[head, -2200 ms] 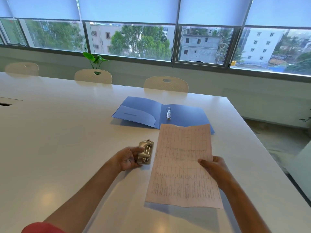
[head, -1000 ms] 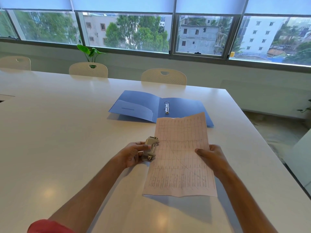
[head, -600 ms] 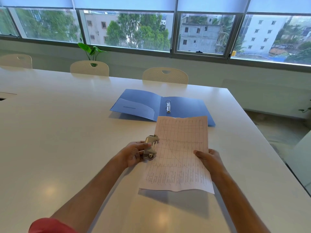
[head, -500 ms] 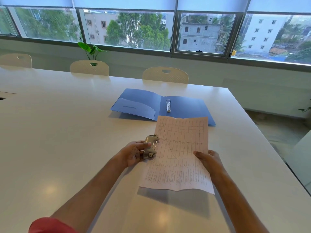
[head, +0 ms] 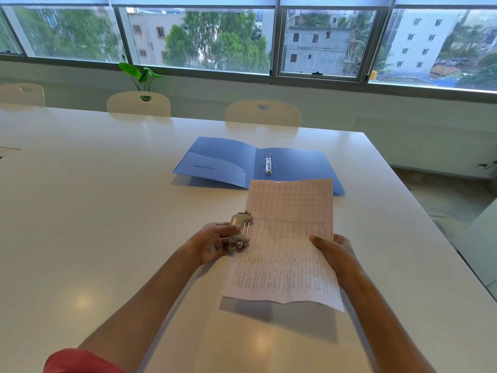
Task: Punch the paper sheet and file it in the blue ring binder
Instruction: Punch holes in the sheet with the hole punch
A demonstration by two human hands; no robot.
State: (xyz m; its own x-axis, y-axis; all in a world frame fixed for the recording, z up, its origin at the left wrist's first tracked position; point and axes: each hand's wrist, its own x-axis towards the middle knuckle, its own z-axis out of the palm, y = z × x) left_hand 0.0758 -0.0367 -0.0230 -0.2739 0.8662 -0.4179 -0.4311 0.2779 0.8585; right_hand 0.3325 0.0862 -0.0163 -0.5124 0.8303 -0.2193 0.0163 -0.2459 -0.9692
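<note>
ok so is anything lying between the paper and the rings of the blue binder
Nothing visible does. The paper sheet is held above the table by the right hand, with the punch in the left hand at its left edge. The blue ring binder lies open just beyond, rings uncovered.

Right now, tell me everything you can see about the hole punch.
The hole punch is a small metal tool, dull silver to brassy, with a rounded top lever, thin rods along its right side and a base with small fittings at the near end. The left hand grips it from the left, above the white table. The left edge of the paper sheet meets its right side; whether the sheet sits inside the slot cannot be told.
</note>
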